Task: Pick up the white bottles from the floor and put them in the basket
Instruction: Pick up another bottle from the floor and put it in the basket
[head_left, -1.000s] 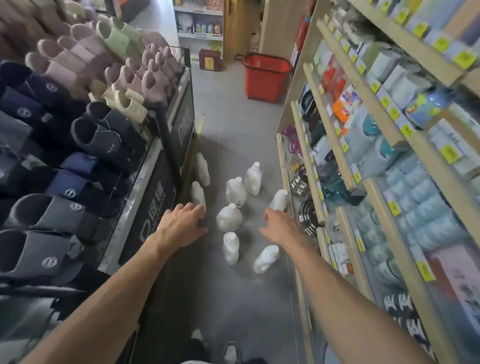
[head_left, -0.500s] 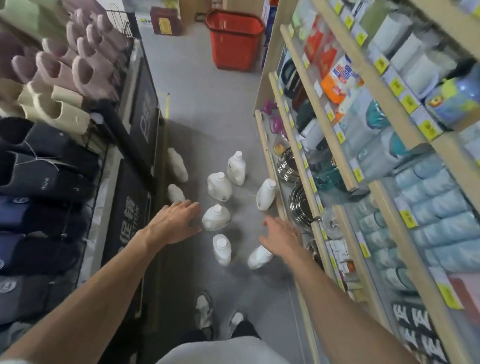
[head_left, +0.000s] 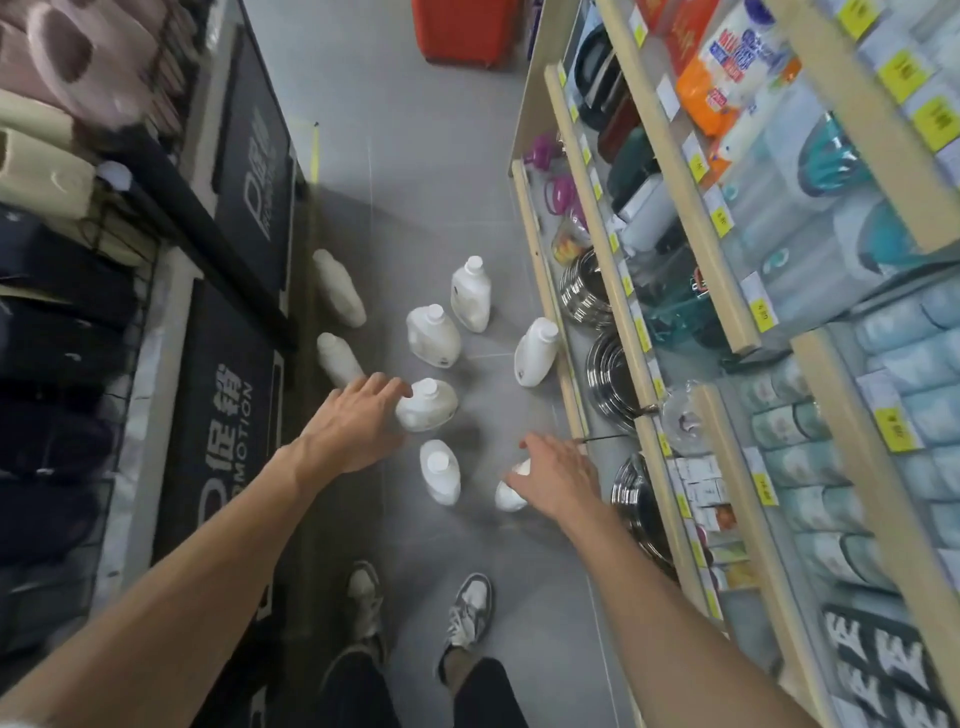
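Grey tiled floor (head_left: 415, 171) of a shop aisle, slipper racks on the person's left, stocked shelving (head_left: 618, 291) on the right. Nearest: two sneakers (head_left: 470, 608) planted on the tiles.

Both hands have dropped closer to the bottles over the last second, and the view has tipped down, so the person appears to be bending in. Right hand (head_left: 558, 475) now sits over the nearest bottle (head_left: 511, 491), fingers spread wide, covering its upper part; contact likely but no closed grip visible. Left hand (head_left: 353, 421) also spread wide, fingertips touching the round bottle (head_left: 428, 408). Neither bottle lifted.

Between them, one small bottle (head_left: 440, 473) stands upright, untouched. Further on: four more upright or leaning bottles and one lying beside the rack base.

Red basket (head_left: 467, 31) stands well apart at the aisle's far end, half cut by the frame edge.

Judgement: reach nearly finished, grasp is next; no bottles delivered yet. Carry distance suggests two per trip.
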